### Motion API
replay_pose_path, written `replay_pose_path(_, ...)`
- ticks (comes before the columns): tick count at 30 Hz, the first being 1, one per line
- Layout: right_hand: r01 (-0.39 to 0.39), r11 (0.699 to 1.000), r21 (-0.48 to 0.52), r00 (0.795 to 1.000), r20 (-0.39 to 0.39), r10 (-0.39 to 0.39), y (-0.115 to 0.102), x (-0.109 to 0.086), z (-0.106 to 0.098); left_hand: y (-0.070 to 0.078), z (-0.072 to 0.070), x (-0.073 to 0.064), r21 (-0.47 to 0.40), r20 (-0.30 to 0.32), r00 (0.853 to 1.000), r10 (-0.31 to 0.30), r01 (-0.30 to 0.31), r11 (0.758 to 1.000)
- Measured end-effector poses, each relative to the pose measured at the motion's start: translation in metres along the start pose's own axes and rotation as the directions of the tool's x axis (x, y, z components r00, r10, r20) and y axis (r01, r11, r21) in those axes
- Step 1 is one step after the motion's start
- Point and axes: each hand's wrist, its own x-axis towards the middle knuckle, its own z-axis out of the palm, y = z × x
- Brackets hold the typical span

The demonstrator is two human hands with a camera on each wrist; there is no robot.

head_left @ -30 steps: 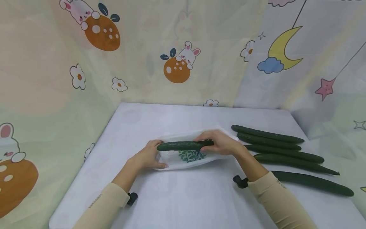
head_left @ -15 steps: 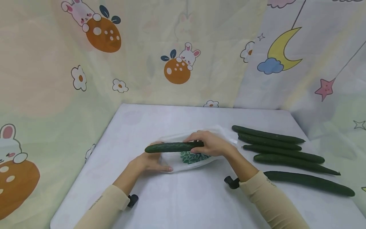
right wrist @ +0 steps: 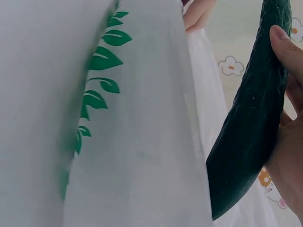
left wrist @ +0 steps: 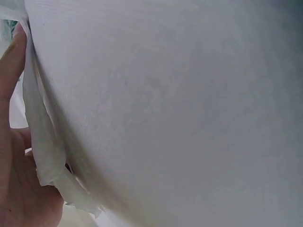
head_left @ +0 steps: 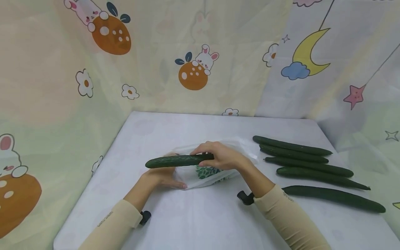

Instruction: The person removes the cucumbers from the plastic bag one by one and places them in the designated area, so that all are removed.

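Note:
A dark green cucumber [head_left: 170, 161] is held up over the table by my right hand [head_left: 218, 156], which grips its right end between thumb and fingers. Its free end points left, above my left hand [head_left: 156, 178]. That hand is at the left end of a white plastic bag [head_left: 189, 176] printed with green leaves. Its thumb stretches along the bag's near edge, while the other fingers are partly hidden behind the cucumber. In the left wrist view the thumb [left wrist: 13, 61] touches the thin plastic [left wrist: 42, 137]. The right wrist view has the cucumber [right wrist: 251, 109] beside the bag [right wrist: 156, 118].
Several more cucumbers [head_left: 312, 168] lie side by side on the right of the white table [head_left: 193, 225]. The nearest one [head_left: 337, 198] is partly behind the right forearm. A printed curtain [head_left: 150, 69] surrounds the table's back and sides.
My right hand has moved left with the cucumber, so its free end now reaches out past the bag's left end, over my left hand. The left hand has barely moved.

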Motion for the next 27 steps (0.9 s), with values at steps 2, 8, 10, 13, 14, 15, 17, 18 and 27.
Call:
replay_pose_path(2,-0.003,1.0,0.001,1.0,0.003,0.003,-0.002,0.001,-0.001,0.002,-0.002,-0.001,-0.005,-0.013,1.0,0.006,-0.006,1.0)
replay_pose_path(8,-0.007,1.0,0.009,1.0,0.004,0.007,-0.008,0.0,-0.004,0.006,-0.004,-0.001,-0.03,-0.026,1.0,0.003,-0.003,1.0)
replay_pose_path(10,-0.003,1.0,0.011,1.0,0.002,0.003,-0.01,-0.001,-0.004,0.011,-0.006,-0.003,-0.05,-0.024,1.0,-0.016,0.015,0.999)
replay_pose_path(13,0.017,1.0,0.005,1.0,-0.001,-0.017,-0.014,-0.001,-0.005,0.018,-0.01,-0.006,-0.077,-0.017,0.999,-0.049,0.048,0.996)
replay_pose_path(14,0.028,1.0,0.001,1.0,-0.002,-0.028,-0.016,-0.001,-0.005,0.019,-0.011,-0.007,-0.08,-0.018,0.998,-0.056,0.054,0.995)
replay_pose_path(15,0.037,0.999,-0.003,0.999,-0.003,-0.037,-0.018,-0.001,-0.006,0.02,-0.01,-0.007,-0.08,-0.022,0.998,-0.056,0.054,0.995)
replay_pose_path(17,0.062,0.998,-0.01,0.998,-0.006,-0.062,-0.022,-0.002,-0.008,0.018,-0.008,-0.007,-0.077,-0.034,0.998,-0.049,0.046,0.996)
replay_pose_path(18,0.072,0.997,-0.015,0.997,-0.008,-0.072,-0.024,-0.002,-0.008,0.017,-0.007,-0.006,-0.074,-0.042,0.998,-0.041,0.038,0.997)
replay_pose_path(27,0.128,0.991,-0.046,0.991,-0.023,-0.129,-0.039,0.0,-0.015,-0.001,0.009,0.004,-0.012,-0.05,0.999,0.005,-0.005,1.0)
